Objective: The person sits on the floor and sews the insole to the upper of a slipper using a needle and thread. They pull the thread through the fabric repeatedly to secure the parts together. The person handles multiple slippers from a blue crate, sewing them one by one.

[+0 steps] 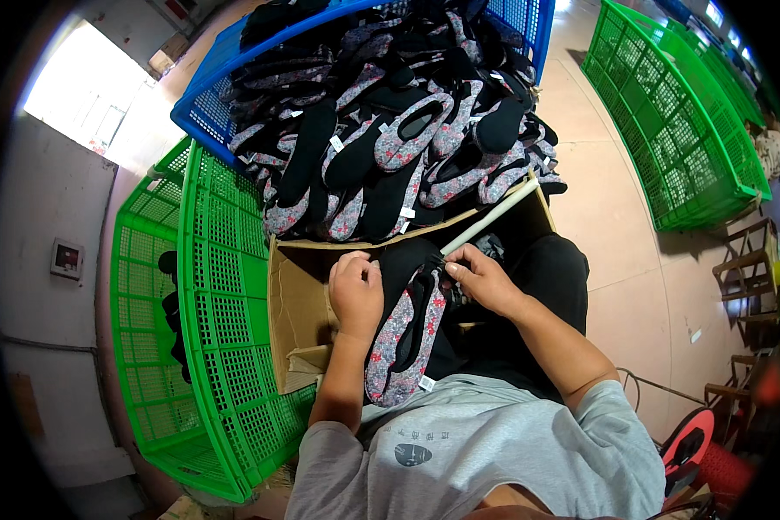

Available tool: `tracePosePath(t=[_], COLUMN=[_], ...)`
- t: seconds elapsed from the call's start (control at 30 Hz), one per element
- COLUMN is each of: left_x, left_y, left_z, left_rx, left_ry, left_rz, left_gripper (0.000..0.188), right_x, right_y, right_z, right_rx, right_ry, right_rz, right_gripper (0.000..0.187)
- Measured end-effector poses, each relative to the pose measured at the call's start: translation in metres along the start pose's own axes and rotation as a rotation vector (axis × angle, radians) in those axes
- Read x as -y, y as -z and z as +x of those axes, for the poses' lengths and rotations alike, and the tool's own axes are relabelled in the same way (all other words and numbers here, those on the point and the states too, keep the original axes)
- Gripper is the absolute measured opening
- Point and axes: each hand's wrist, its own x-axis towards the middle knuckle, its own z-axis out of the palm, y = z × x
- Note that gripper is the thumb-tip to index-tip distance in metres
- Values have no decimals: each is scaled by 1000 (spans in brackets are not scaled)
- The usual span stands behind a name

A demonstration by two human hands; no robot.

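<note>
A pair of slippers lies over my lap: one shows its grey floral upper with red flecks point(380, 368) and a small white tag, the other its black sole point(407, 260). My left hand point(355, 290) is closed on the left edge of the black-soled slipper, its fingers curled in. At the opposite edge my right hand point(485, 279) pinches the slipper's dark fabric between thumb and fingers; any small thing in that pinch is hidden. Just beyond my right hand, a pale tube point(491, 217) slants across an open cardboard box point(299, 290).
A blue crate point(204, 104) heaped with similar slippers point(413, 130) stands ahead. Green crates point(234, 347) stand close on my left, with dark items inside one. Farther right are more green crates point(659, 130) and wooden stools point(745, 264). A red-and-black object point(689, 446) is near my right elbow.
</note>
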Motion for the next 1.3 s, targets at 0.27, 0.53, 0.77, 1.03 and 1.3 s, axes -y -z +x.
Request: tracePosePath(t=[0.27, 0.53, 0.77, 1.03, 1.3], left_x=[-50, -43, -40, -41, -41], left_y=[0, -15, -19, -18, -19], left_z=[0, -6, -15, -15, -17], left_rx=[249, 229, 57, -13, -16], left_ry=[-286, -308, -201, -191, -191], left_rz=[-238, -90, -145, -150, -139], left_gripper=[30, 21, 21, 22, 22], right_x=[5, 4, 11, 1, 6], right_y=[-1, -2, 1, 0, -1], right_z=[-2, -2, -6, -7, -9], right_rx=[-18, -23, 33, 159, 146], right_ry=[-79, -24, 22, 136, 144], right_rz=[51, 80, 25, -95, -228], right_gripper=[17, 20, 20, 20, 19])
